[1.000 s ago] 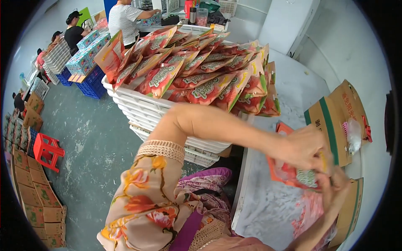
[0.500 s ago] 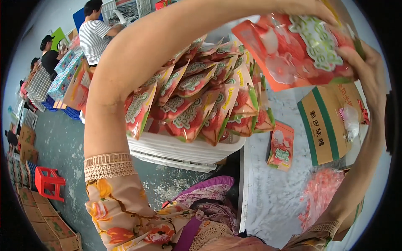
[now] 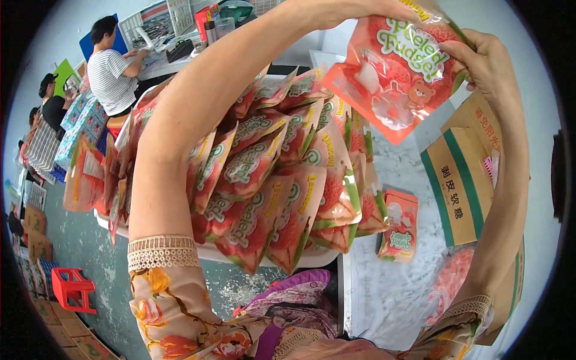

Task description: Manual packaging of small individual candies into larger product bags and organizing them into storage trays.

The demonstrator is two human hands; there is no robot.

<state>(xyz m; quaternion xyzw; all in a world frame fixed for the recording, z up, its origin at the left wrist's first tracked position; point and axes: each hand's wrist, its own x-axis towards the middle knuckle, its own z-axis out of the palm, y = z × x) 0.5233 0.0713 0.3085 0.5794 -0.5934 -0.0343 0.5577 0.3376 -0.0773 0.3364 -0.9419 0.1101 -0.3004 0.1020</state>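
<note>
Up at the top right I hold a red and pink candy pouch (image 3: 387, 84), tilted, with clear windows and a green-white label. My left hand (image 3: 387, 8) grips its upper edge; the fingers are partly cut off by the picture's edge. On the other side, my right hand (image 3: 485, 63) pinches the pouch's upper right edge between thumb and fingers. Below my left arm, filled pouches of the same kind (image 3: 258, 165) stand packed in rows in a white plastic crate (image 3: 321, 259). A small stack of flat pouches (image 3: 398, 225) lies on the table beside the crate.
A marbled white table (image 3: 384, 300) carries a cardboard box (image 3: 453, 186) with a green band and a bag of pink-red wrapped pieces (image 3: 453, 279). A red stool (image 3: 73, 290) stands on the floor at left. A person in a striped shirt (image 3: 114, 78) sits farther back.
The view has shifted, so the crate sits lower and shows more fully. Both hands and the held pouch have moved left in the picture, and the pouch's front turns more toward me.
</note>
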